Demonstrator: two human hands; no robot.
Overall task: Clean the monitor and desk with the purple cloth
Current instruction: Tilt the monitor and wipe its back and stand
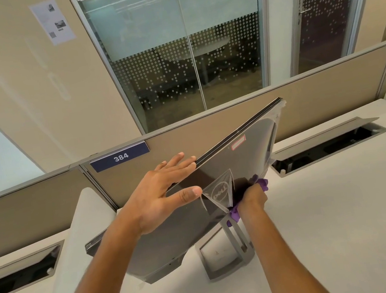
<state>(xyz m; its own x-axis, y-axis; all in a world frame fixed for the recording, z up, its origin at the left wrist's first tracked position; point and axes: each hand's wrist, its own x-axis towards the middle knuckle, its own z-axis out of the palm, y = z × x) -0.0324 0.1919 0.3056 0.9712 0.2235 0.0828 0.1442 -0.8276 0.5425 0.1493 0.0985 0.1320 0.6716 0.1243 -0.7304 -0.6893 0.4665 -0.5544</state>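
A dark monitor (245,158) stands on the white desk (345,212) with its back panel toward me, tilted, on a grey stand (229,255). Loose clear film hangs from its back. My left hand (164,195) holds the monitor's top edge, fingers straight over the rim and thumb lying on the back panel. My right hand (253,196) grips the bunched purple cloth (263,183) against the lower middle of the back panel, just above the stand. Most of the cloth is hidden inside my fist.
A beige partition (316,94) with a blue "384" label (120,157) runs behind the desk. Open cable troughs sit at the right (330,144) and left (19,275). A low white divider (72,250) splits the desk on the left.
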